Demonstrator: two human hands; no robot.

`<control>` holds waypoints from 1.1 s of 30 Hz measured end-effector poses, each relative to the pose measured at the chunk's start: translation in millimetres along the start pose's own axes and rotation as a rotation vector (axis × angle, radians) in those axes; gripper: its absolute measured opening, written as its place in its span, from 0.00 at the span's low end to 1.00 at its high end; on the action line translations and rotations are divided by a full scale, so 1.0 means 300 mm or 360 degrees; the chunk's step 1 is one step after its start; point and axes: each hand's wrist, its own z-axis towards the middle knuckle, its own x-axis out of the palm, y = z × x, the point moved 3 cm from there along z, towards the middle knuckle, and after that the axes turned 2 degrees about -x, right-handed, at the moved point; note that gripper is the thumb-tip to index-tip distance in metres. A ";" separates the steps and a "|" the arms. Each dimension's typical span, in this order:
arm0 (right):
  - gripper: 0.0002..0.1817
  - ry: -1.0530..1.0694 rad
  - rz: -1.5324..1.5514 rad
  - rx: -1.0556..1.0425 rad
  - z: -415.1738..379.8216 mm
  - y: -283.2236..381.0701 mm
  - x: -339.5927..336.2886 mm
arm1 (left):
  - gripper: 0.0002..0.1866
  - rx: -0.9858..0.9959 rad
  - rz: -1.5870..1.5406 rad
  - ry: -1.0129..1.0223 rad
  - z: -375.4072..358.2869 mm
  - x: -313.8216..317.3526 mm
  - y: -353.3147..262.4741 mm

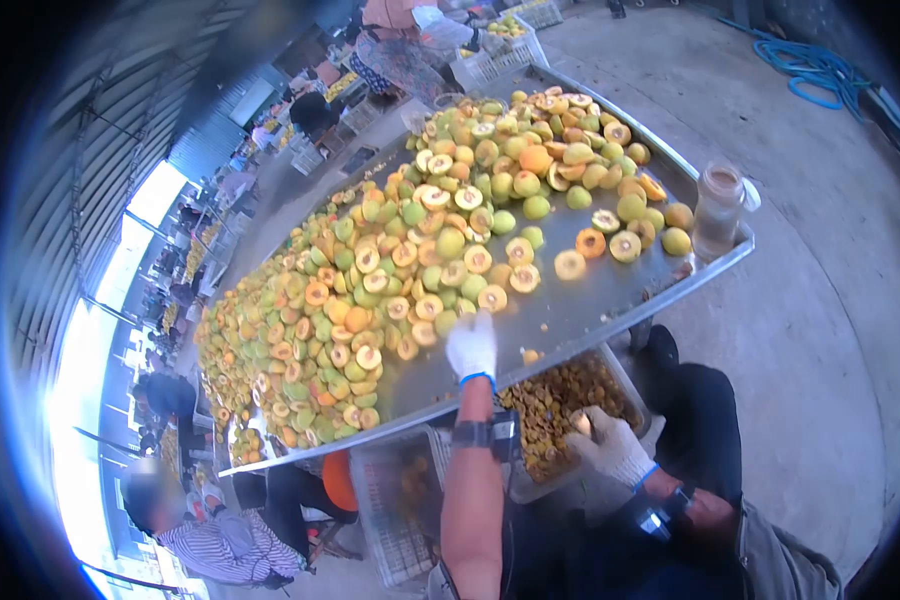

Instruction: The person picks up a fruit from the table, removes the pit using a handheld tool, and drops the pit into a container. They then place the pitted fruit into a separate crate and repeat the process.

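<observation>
A metal tray table (pixel 610 325) bears a large heap of whole and halved yellow-green fruit (pixel 370 255). My left hand (pixel 472 347), in a white glove with a blue cuff, reaches over the near edge and touches the fruit at the heap's front; its fingertips are hidden among the fruit. My right hand (pixel 610 446), also gloved, is below the table edge, over a bin of brown pits and scraps (pixel 552 405). Its fingers are closed round a small pale thing that I cannot make out clearly.
A clear jar (pixel 718 212) stands at the tray's right corner. A white crate (pixel 395 510) is below the table, left of the bin. A person in stripes (pixel 230 545) sits at lower left. Another person (pixel 405 50) stands beyond the table near a fruit crate (pixel 500 62). Blue hose (pixel 815 70) lies on the floor.
</observation>
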 end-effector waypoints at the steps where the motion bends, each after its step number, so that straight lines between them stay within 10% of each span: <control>1: 0.20 -0.0019 -0.0004 0.0030 0.002 0.010 -0.007 | 0.31 -0.0166 0.0150 0.0151 0.021 0.033 -0.048; 9: 0.18 -0.0053 0.0071 0.0135 0.018 0.053 -0.043 | 0.30 -0.0450 0.0299 -0.0238 0.098 0.240 -0.097; 15: 0.18 -0.0143 0.0250 0.0280 0.024 0.063 -0.063 | 0.28 -0.0268 0.0089 0.0235 0.108 0.199 -0.054; 21: 0.18 -0.0108 0.0295 0.0280 0.009 0.088 -0.068 | 0.15 -0.0670 -0.1906 0.0378 -0.062 0.001 -0.114; 27: 0.19 -0.0134 0.0209 0.0103 -0.005 0.085 -0.058 | 0.14 -0.0942 -0.2648 0.0535 -0.378 -0.146 -0.093; 29: 0.20 -0.0147 0.0162 0.0023 -0.018 0.093 -0.062 | 0.17 -0.0930 -0.2688 0.0586 -0.463 -0.170 -0.099; 31: 0.20 -0.0034 0.0137 -0.0137 -0.029 0.112 -0.070 | 0.20 -0.0177 -0.0961 0.0642 -0.563 -0.228 -0.155; 33: 0.18 0.0050 0.0131 -0.0122 -0.035 0.124 -0.079 | 0.22 -0.0374 -0.1436 0.0662 -0.628 -0.208 -0.075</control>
